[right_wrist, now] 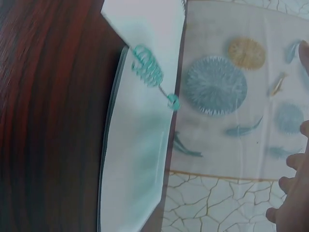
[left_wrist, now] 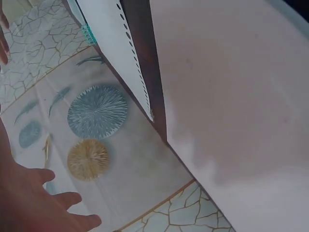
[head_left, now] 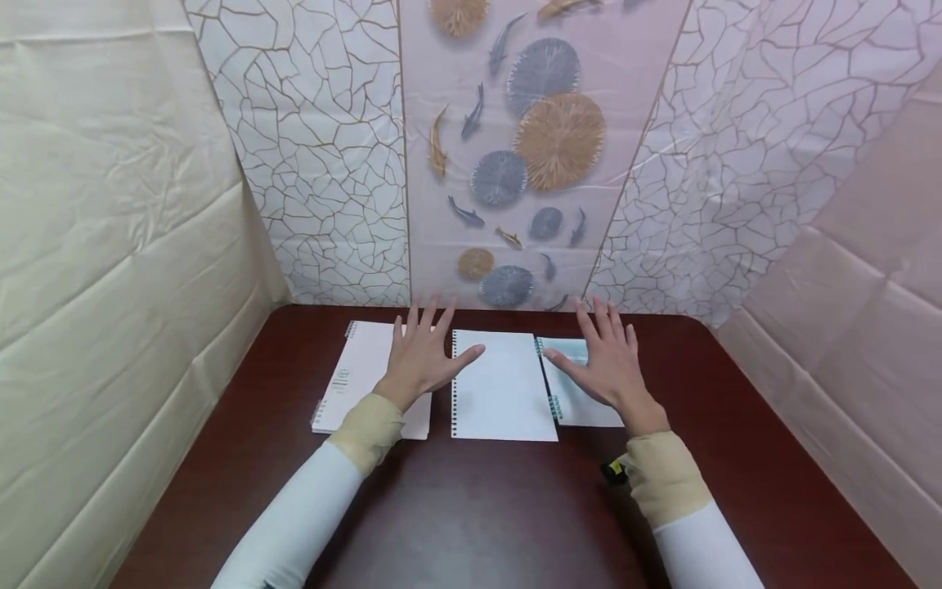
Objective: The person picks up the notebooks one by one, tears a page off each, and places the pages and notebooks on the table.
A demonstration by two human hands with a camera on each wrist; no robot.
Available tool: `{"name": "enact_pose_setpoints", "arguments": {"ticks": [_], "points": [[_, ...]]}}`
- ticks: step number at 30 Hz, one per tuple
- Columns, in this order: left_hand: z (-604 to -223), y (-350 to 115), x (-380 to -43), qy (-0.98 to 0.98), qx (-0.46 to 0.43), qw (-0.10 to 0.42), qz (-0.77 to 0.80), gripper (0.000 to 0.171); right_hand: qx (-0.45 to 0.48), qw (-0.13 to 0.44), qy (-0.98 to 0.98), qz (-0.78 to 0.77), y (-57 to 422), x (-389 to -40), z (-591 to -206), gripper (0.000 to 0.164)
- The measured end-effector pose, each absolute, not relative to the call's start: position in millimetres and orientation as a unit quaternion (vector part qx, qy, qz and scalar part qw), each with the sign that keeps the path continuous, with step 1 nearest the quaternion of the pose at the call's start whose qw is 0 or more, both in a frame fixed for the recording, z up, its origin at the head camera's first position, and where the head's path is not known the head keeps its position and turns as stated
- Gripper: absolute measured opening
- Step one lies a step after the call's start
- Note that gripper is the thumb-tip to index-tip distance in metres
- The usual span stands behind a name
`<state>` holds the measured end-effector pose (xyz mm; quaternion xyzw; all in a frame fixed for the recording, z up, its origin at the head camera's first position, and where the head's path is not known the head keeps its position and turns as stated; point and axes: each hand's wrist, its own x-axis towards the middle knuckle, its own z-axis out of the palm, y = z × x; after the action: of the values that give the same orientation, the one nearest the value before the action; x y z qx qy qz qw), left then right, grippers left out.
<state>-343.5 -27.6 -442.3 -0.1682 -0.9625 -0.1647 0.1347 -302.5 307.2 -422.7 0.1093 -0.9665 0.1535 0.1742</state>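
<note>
Grips released, left hand (head_left: 421,356) and right hand (head_left: 609,364) spread above left notebook (head_left: 368,368), punched sheet (head_left: 504,388) and right notebook (head_left: 585,409), centre frame; wide bench (head_left: 478,507) below, narrow strip left of sheet.

Sheet (head_left: 506,388) on table (head_left: 471,515), between left notebook (head_left: 361,378) and right notebook (head_left: 572,405), backdrop (head_left: 508,213) behind
</note>
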Motion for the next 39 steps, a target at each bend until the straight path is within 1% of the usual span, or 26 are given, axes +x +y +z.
{"name": "enact_pose_setpoints", "arguments": {"ticks": [7, 11, 14, 16, 20, 23, 27, 33, 39], "points": [[-443.6, -11.2, -350.5, -0.969, -0.172, 0.081, -0.158, 0.107, 0.104, 0.206, -0.957, 0.173, 335.6, -299.3, -415.6, 0.102], [-443.8, 21.3, -347.2, -0.97, -0.196, 0.057, -0.132, 0.108, 0.066, 0.215, -0.95, 0.214, 353.0, -300.1, -410.7, 0.095], [-442.7, 52.9, -336.9, -0.963, -0.231, 0.035, -0.133, 0.106, 0.033, 0.204, -0.943, 0.259, 363.6, -303.9, -409.1, 0.092], [-443.4, 73.2, -330.0, -0.959, -0.254, 0.025, -0.124, 0.103, 0.015, 0.185, -0.942, 0.28, 368.4, -307.1, -408.9, 0.093], [-444.9, 105.2, -314.9, -0.952, -0.294, 0.006, -0.086, 0.088, -0.003, 0.116, -0.955, 0.272, 372.0, -313.2, -412.4, 0.091], [-446.2, 124.0, -305.1, -0.946, -0.319, -0.002, -0.054, 0.075, -0.012, 0.063, -0.964, 0.258, 371.0, -316.5, -416.6, 0.083], [-453.0, 149.5, -295.4, -0.939, -0.342, 0.008, -0.019, 0.063, -0.046, 0.007, -0.965, 0.259, 371.3, -318.7, -421.8, 0.073], [-470.0, 183.5, -279.8, -0.946, -0.324, 0.006, 0.001, 0.049, -0.1, -0.06, -0.96, 0.253, 381.2, -317.7, -432.0, 0.063], [-465.0, 192.2, -269.5, -0.955, -0.297, 0.008, 0.002, 0.036, -0.144, -0.095, -0.943, 0.285, 392.6, -319.2, -442.8, 0.05]]}}
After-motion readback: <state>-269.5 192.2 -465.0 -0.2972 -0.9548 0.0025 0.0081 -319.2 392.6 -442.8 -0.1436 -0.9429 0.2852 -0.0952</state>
